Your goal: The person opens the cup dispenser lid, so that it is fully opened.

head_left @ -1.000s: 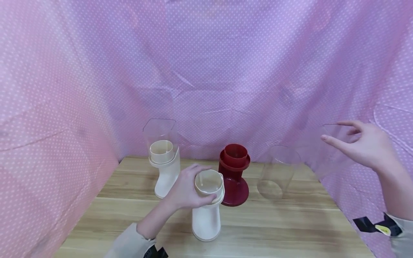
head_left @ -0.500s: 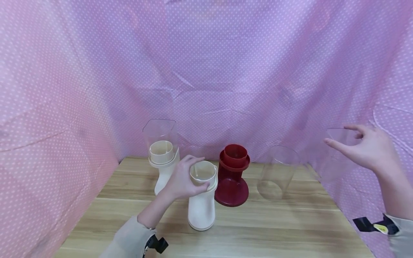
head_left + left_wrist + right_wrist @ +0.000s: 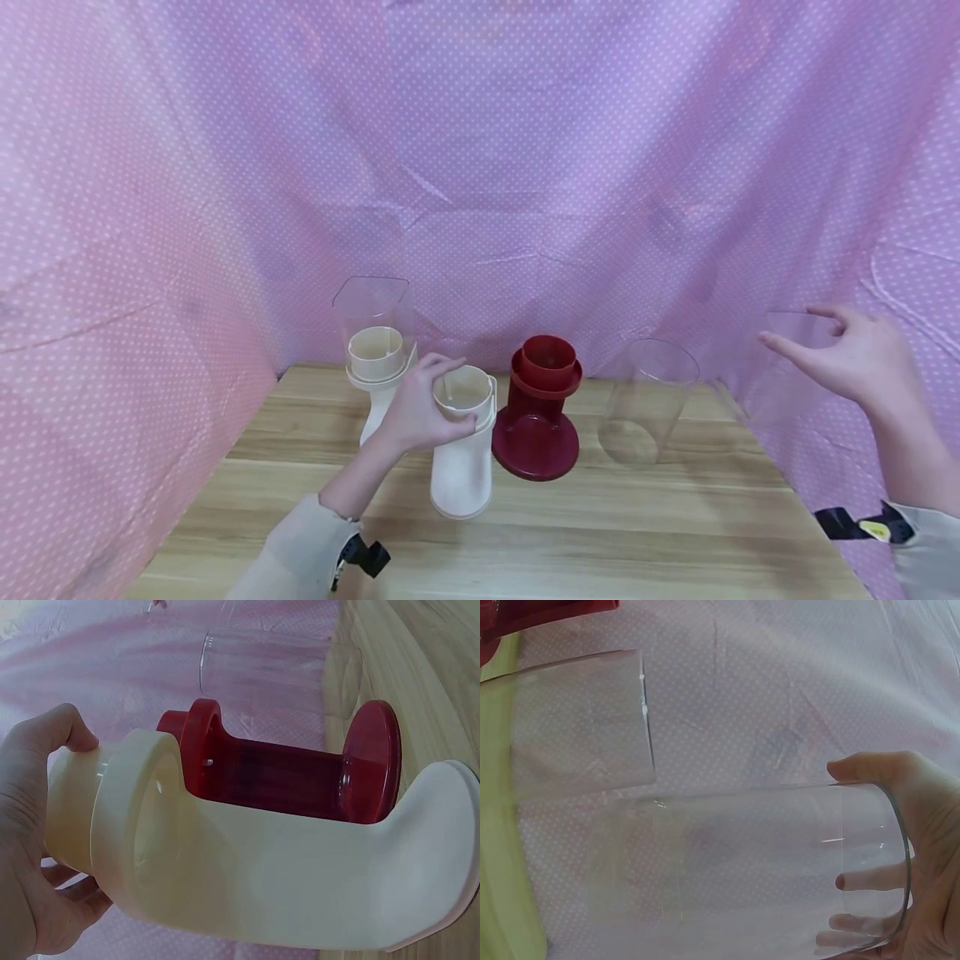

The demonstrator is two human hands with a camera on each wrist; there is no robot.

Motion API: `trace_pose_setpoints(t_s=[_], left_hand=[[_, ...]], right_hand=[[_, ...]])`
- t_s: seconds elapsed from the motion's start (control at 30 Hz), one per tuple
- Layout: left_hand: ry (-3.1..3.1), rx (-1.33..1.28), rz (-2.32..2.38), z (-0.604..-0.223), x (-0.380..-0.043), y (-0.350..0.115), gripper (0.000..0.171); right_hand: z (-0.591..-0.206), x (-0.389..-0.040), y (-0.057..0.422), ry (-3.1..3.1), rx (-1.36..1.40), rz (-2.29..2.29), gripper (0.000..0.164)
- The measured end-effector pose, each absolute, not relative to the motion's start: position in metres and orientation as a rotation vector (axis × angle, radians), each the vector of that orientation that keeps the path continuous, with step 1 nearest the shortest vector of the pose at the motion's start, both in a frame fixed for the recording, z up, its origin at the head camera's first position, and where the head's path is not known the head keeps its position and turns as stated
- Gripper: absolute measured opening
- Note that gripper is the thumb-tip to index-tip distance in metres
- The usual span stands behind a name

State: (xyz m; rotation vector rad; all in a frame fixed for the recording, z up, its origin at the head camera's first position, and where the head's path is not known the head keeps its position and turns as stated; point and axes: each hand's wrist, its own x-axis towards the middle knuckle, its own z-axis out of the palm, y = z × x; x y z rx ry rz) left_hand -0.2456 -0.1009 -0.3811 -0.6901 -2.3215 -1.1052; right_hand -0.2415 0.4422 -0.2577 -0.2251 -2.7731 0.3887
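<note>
My left hand (image 3: 423,410) grips the round cream collar at the top of a white plastic stand (image 3: 461,479). Thumb and fingers lie around that collar, and the stand's flared foot is down by the table, as the left wrist view (image 3: 270,870) also shows. On the right, my right hand (image 3: 866,358) holds a clear see-through container (image 3: 757,862) by its rim, thumb on one side and fingers on the other. Its lower end is faint and hard to make out. A dark red stand (image 3: 536,442) of similar form stands upright just right of the white one.
A second white stand (image 3: 382,408) is at the back left, partly hidden by my left hand; a clear squarish container (image 3: 371,292) shows around its top. A clear cylinder (image 3: 648,408) stands right of the red stand. The pink dotted cloth (image 3: 480,167) hangs behind the wooden table (image 3: 600,542).
My left hand has moved the white stand back across the table and slightly left. My right hand has come down a little and slightly right with the clear container.
</note>
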Motion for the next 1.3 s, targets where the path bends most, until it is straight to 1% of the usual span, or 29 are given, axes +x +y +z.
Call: trace_pose_setpoints(t_s=[0.23, 0.43, 0.83, 1.1, 1.3], left_hand=[[-2.322, -0.626, -1.103, -0.383, -0.254, -0.101, 0.078], [-2.343, -0.596, -1.120, -0.385, -0.260, -0.102, 0.079], [-2.374, -0.533, -1.088, -0.384, -0.271, -0.102, 0.080], [-2.401, -0.511, -1.095, -0.383, -0.274, -0.103, 0.080], [-2.405, -0.513, -1.100, -0.383, -0.273, -0.101, 0.080]], right_hand=[[-0.271, -0.246, 0.449, -2.829, -0.223, 0.398, 0.103], [-0.283, -0.250, 0.450, -2.840, -0.214, 0.401, 0.102], [-0.322, -0.266, 0.458, -2.890, -0.181, 0.450, 0.104], [-0.341, -0.272, 0.451, -2.876, -0.145, 0.465, 0.101], [-0.356, -0.275, 0.450, -2.894, -0.143, 0.502, 0.103]])
